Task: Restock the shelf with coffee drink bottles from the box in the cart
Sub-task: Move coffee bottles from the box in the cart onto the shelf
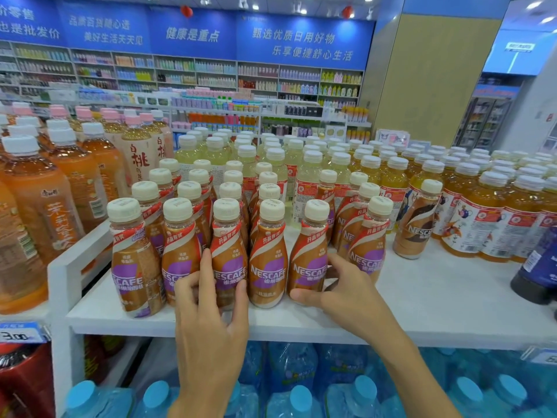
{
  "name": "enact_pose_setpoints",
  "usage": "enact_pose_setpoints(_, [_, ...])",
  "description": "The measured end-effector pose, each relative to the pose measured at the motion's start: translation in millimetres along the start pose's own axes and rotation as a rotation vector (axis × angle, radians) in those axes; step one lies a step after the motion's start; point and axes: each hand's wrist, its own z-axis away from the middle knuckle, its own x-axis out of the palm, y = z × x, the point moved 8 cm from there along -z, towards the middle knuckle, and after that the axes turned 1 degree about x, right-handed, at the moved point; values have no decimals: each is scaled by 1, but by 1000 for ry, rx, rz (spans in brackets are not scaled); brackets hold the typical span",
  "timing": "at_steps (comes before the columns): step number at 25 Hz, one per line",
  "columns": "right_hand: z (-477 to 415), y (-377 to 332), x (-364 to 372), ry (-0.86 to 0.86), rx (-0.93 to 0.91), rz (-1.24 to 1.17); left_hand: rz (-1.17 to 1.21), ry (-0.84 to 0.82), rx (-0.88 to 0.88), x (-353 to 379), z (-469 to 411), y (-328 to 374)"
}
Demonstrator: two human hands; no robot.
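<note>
Tagger: Left hand (208, 300) sits lowest in frame, bare forearm rising from the bottom edge. Forefinger and thumb pinch the third brown plastic coffee bottle (226, 251) in the front row, cream cap, purple label patch. The other fingers curl in front of its left neighbour.

Checker: Right hand?

Tagger: Right hand (342, 285) wraps the fifth front-row coffee bottle (307, 257), same kind. Thumb low on the front, fingers round the right side.

Checker: Both bottles standing?

Tagger: Upright, bases on the white shelf board (422, 309), near its front edge. One more bottle of the row stands between the two held ones.

Checker: Other stock, quick.

Tagger: More rows of matching coffee bottles (229, 191) packed close behind. A dark-label coffee bottle (413, 227) stands apart to the right, just beside amber tea bottles with white caps (482, 212). Pale yellow drink bottles (271, 158) are further back. Large orange tea bottles (39, 206) stand left of the white divider rail (60, 267). Blue water jugs (292, 366) fill the tier below. A dark blue bottle (539, 267) is cropped at the right edge. A blue price tag (21, 334) hangs lower left; its digits are too blurred to read.
</note>
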Motion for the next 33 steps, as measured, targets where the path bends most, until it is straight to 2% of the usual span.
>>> enact_pose_setpoints(8, [9, -4, 4, 97, -29, 31, -17, -7, 30, 0, -1, 0])
enact_pose_setpoints(13, [14, 3, -1, 23, -5, 32, -32, -8, 18, 0, 0, 0])
enact_pose_setpoints(15, [18, 11, -26, 121, 47, 65, -37, -6, 25, 0, 0, 1])
enact_pose_setpoints(18, [27, 21, -77, 392, 150, 37, -47, 0, 24, -1, -2, 1])
enact_pose_setpoints(19, [26, 22, -84, 415, 176, 60, -50, 4, 22, -1, -1, 2])
enact_pose_setpoints(22, [15, 27, -80, 347, 210, 137, -38, 12, 21, -1, 0, 3])
enact_pose_setpoints(25, [7, 30, -73, 301, 177, 79, -44, 4, 23, 0, 0, 1])
enact_pose_setpoints(29, [7, 21, -67, 308, 48, 27, -49, 4, 27, 1, 1, 0])
enact_pose_setpoints(33, [0, 15, -48, 229, -91, -24, -52, 6, 34, 0, 0, 0])
